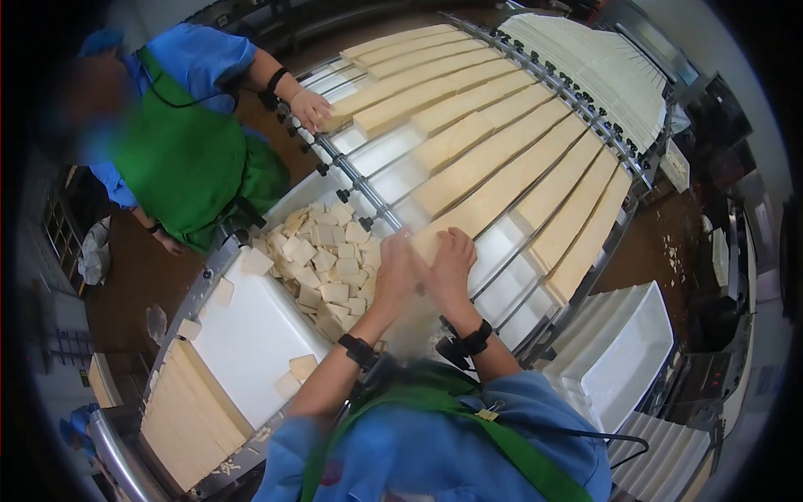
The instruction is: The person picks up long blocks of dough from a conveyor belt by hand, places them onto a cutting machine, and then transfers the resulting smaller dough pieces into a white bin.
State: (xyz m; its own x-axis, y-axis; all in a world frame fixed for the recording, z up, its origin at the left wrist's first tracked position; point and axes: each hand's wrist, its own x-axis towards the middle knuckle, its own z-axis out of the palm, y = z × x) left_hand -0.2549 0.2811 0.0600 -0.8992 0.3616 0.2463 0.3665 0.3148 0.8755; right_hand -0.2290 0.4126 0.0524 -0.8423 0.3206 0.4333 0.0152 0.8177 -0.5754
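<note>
My right hand (452, 261) has its fingers curled over the near end of a long row of thin, pale square slices (489, 197). Just beside it is my left hand (396, 272), its fingers smeared by motion near the same row end. I cannot make out whether it grips anything. The row lies between thin metal rods on a slanted white rack, among several similar rows. Left of my hands, a heap of loose square slices (326, 263) fills a white bin. A blurred, pale patch shows below my wrists.
A co-worker in a green apron (188, 159) stands at the left, one hand (310, 110) at another row's end. A metal rail with black knobs (368, 188) crosses the rack's front. Stacked slices (191, 414) lie lower left. White trays (623, 360) stand at the right.
</note>
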